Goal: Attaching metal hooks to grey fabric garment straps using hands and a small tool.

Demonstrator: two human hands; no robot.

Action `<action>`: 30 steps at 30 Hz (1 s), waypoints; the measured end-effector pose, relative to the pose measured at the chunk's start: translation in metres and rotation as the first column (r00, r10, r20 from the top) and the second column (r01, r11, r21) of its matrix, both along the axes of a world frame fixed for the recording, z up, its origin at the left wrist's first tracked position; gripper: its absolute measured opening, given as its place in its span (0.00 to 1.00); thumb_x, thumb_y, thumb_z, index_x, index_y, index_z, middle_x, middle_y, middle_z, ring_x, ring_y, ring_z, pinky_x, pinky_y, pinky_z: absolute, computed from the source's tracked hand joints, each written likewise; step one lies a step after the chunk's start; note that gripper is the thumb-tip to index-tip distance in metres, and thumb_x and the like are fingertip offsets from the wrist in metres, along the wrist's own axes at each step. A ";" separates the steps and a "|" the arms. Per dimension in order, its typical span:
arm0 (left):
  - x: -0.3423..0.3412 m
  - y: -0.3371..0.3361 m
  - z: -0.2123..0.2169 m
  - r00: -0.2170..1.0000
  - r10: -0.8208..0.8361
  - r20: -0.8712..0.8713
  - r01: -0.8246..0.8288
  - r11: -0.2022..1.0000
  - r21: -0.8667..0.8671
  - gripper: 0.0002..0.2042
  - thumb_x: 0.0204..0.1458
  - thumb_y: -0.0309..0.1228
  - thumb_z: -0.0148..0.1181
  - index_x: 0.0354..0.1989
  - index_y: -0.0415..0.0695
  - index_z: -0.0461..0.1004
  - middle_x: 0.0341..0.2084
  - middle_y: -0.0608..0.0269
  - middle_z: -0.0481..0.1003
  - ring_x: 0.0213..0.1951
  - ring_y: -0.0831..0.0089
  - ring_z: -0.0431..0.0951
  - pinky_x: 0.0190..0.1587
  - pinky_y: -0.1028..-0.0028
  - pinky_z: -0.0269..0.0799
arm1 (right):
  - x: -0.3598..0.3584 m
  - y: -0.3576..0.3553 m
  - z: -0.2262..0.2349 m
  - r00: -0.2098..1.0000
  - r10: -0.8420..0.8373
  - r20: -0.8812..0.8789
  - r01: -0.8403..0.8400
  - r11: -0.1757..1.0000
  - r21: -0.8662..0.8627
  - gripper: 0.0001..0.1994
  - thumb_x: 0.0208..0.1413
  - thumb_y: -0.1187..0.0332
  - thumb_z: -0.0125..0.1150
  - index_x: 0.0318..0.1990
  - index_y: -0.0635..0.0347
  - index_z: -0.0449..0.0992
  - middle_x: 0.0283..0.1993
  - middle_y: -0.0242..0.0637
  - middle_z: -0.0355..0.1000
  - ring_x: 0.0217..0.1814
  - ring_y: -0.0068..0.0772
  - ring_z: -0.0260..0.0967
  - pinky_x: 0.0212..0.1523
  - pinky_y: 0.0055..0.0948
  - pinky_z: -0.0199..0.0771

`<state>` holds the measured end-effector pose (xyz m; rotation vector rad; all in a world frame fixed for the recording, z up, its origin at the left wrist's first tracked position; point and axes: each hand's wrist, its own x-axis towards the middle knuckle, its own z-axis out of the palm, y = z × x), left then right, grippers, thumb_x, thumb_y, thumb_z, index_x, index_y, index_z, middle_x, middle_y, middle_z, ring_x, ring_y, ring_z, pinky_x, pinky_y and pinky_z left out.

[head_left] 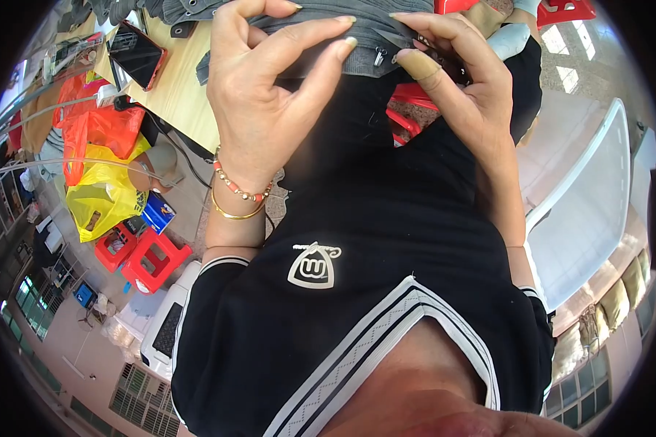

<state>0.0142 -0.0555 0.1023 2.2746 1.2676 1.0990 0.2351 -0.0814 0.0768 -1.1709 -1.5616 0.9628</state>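
Observation:
A dark grey denim garment lies across my lap at the top of the view, with a small metal fitting on its edge. My left hand is over it, thumb and index finger bent toward each other with the grey cloth between their tips. Opposite it, my right hand is closed around small pointed thread snips, whose blades point toward the left hand. A tan cover wraps the right thumb. The palm and fingers hide most of the snips' handle.
On the left, a pale wooden table bears a phone and more grey garments. Beyond it are a yellow plastic bag, a red bag and red stools. A white curved panel stands to the right.

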 end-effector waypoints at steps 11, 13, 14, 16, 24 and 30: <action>-0.006 -0.008 -0.024 0.974 0.101 0.202 -0.098 0.995 -0.026 0.05 0.54 0.23 0.67 0.38 0.42 0.82 0.45 0.62 0.72 0.40 0.79 0.71 0.39 0.82 0.67 | 0.000 0.012 0.005 0.972 0.094 0.217 -0.160 0.937 0.311 0.19 0.49 0.77 0.71 0.51 0.64 0.80 0.41 0.34 0.73 0.40 0.23 0.69 0.41 0.20 0.68; -0.008 -0.005 -0.027 0.966 0.062 0.251 -0.069 0.997 0.019 0.04 0.56 0.23 0.65 0.38 0.40 0.80 0.46 0.60 0.72 0.44 0.77 0.71 0.44 0.80 0.67 | -0.002 0.010 0.008 0.967 0.099 0.234 -0.163 0.948 0.274 0.20 0.48 0.78 0.71 0.52 0.64 0.80 0.40 0.34 0.72 0.39 0.23 0.69 0.40 0.21 0.68; -0.008 -0.005 -0.028 0.966 0.062 0.251 -0.069 0.997 0.018 0.04 0.56 0.23 0.65 0.38 0.40 0.80 0.46 0.60 0.72 0.44 0.77 0.71 0.44 0.80 0.67 | -0.003 0.009 0.010 0.962 0.105 0.252 -0.166 0.957 0.238 0.21 0.47 0.78 0.71 0.52 0.64 0.80 0.39 0.34 0.72 0.38 0.23 0.68 0.40 0.21 0.68; -0.008 -0.003 -0.029 0.966 0.043 0.254 -0.060 0.996 0.060 0.03 0.57 0.22 0.62 0.38 0.38 0.78 0.46 0.58 0.73 0.46 0.75 0.72 0.49 0.78 0.66 | -0.006 0.010 0.013 0.949 0.082 0.304 -0.165 0.952 0.258 0.19 0.49 0.78 0.70 0.52 0.63 0.80 0.36 0.31 0.69 0.35 0.21 0.65 0.37 0.20 0.66; -0.014 -0.004 -0.032 0.951 0.022 0.310 -0.031 0.999 0.024 0.03 0.58 0.21 0.60 0.39 0.38 0.77 0.46 0.57 0.73 0.47 0.74 0.72 0.52 0.76 0.65 | -0.012 0.010 0.049 0.915 0.089 0.394 -0.137 0.986 0.097 0.21 0.46 0.70 0.74 0.51 0.57 0.81 0.34 0.34 0.71 0.32 0.31 0.70 0.30 0.27 0.70; -0.013 -0.004 -0.026 0.975 0.016 0.220 -0.037 0.995 0.091 0.02 0.59 0.22 0.59 0.38 0.38 0.76 0.46 0.56 0.73 0.47 0.72 0.72 0.52 0.75 0.65 | -0.015 0.014 0.054 0.896 0.059 0.441 -0.127 0.984 0.125 0.20 0.45 0.71 0.75 0.49 0.57 0.81 0.33 0.34 0.71 0.31 0.30 0.70 0.28 0.26 0.70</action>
